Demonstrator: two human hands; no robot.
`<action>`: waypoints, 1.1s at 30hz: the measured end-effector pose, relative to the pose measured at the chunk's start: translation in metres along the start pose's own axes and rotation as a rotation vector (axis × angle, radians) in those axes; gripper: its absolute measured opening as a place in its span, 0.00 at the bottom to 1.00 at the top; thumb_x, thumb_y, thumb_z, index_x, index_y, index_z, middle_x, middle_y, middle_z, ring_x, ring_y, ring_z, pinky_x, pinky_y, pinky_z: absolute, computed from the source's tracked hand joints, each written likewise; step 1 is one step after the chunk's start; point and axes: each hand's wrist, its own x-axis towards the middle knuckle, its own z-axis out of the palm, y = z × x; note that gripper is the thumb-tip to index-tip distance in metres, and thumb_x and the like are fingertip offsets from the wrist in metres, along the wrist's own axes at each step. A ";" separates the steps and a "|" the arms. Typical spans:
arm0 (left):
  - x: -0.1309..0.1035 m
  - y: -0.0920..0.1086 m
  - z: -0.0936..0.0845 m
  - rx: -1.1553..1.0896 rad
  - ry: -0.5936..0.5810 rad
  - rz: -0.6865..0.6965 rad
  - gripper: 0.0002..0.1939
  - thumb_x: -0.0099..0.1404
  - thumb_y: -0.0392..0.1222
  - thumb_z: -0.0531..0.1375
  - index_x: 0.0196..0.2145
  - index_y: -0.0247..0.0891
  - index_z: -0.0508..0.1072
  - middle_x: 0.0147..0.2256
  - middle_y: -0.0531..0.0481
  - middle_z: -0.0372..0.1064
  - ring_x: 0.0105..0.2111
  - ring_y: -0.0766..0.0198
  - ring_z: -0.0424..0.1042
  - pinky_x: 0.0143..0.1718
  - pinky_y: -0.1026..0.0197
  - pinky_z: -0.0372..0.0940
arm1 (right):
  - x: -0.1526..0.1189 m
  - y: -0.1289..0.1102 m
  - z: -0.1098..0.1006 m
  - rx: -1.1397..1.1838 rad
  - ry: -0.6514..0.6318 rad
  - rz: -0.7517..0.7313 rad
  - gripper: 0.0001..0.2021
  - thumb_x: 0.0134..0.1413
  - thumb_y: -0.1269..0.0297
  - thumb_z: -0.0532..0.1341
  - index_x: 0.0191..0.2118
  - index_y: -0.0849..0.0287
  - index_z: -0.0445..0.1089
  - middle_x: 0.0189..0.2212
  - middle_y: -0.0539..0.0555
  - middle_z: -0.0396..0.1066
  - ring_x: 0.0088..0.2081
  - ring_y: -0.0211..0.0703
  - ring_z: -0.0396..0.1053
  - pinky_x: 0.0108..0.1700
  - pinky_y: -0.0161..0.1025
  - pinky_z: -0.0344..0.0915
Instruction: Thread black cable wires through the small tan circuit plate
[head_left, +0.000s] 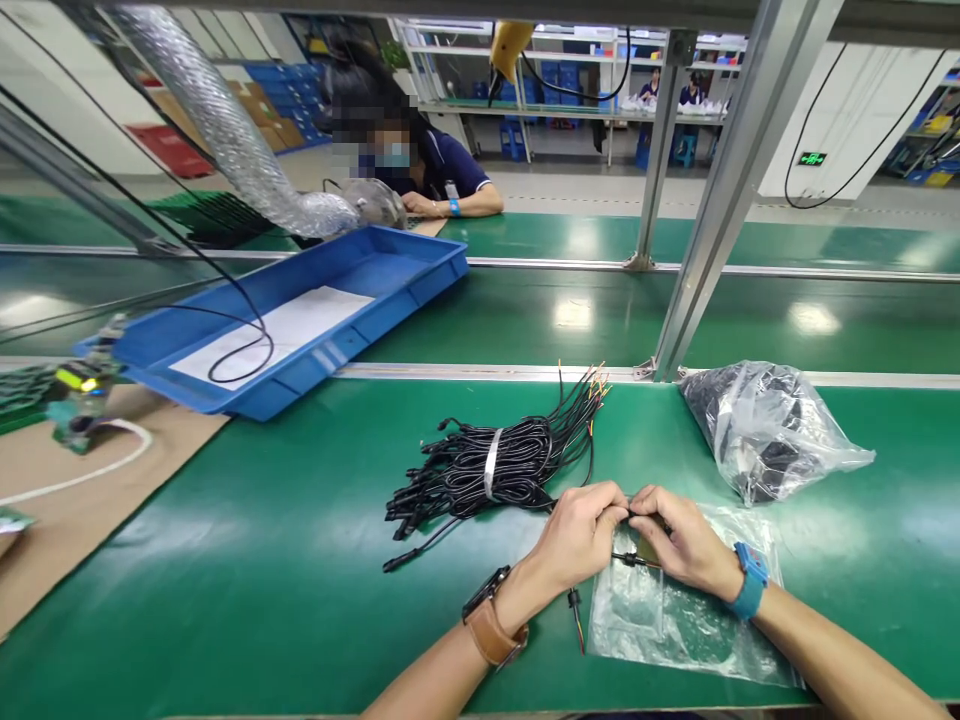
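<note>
At the far left of the green bench lies a sheet of brown cardboard, and on it sits a small green device with a white cord curling away from it. Just right of that, a blue tray rests at an angle across the metal rail, with a white sheet inside and a loop of black cable lying over it. A silver flexible duct hangs down toward the tray's far corner. Behind the tray, across the next belt, another person sits leaning on their forearms.

Near the middle of the bench lies a bundle of black wires, bound with a pale band, its bare coloured ends fanned toward the rail. Just in front of it, the left hand, a brown-strapped watch on its wrist, pinches a thin black wire between thumb and fingers. The right hand, wearing a blue wristband, meets it fingertip to fingertip, and its grip is closed on the same wire. Both hands hover over a flat clear plastic bag lying on the bench near the front edge. A loose wire end with a small black connector dangles below the left hand.

Farther right, near the rail, sits a crumpled clear bag of dark parts, well apart from the hands.
</note>
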 end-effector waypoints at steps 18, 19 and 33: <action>-0.005 0.003 0.007 -0.018 0.004 -0.020 0.11 0.66 0.32 0.53 0.26 0.38 0.63 0.22 0.54 0.63 0.23 0.68 0.61 0.27 0.63 0.52 | 0.002 -0.009 -0.004 -0.003 0.016 -0.104 0.04 0.68 0.72 0.55 0.42 0.55 0.64 0.33 0.52 0.70 0.35 0.40 0.69 0.37 0.37 0.66; -0.004 0.005 0.006 -0.026 0.013 -0.005 0.10 0.67 0.33 0.53 0.26 0.38 0.64 0.22 0.54 0.63 0.23 0.68 0.61 0.27 0.64 0.53 | 0.003 -0.011 -0.007 0.002 0.014 -0.112 0.04 0.68 0.72 0.56 0.41 0.55 0.64 0.33 0.52 0.70 0.34 0.40 0.68 0.37 0.36 0.65; 0.003 0.020 0.011 -0.084 -0.008 0.014 0.06 0.67 0.33 0.56 0.31 0.37 0.68 0.26 0.52 0.69 0.26 0.67 0.66 0.29 0.65 0.57 | 0.001 -0.012 -0.035 0.005 -0.013 -0.054 0.02 0.65 0.65 0.60 0.39 0.56 0.67 0.31 0.52 0.71 0.30 0.39 0.67 0.32 0.36 0.63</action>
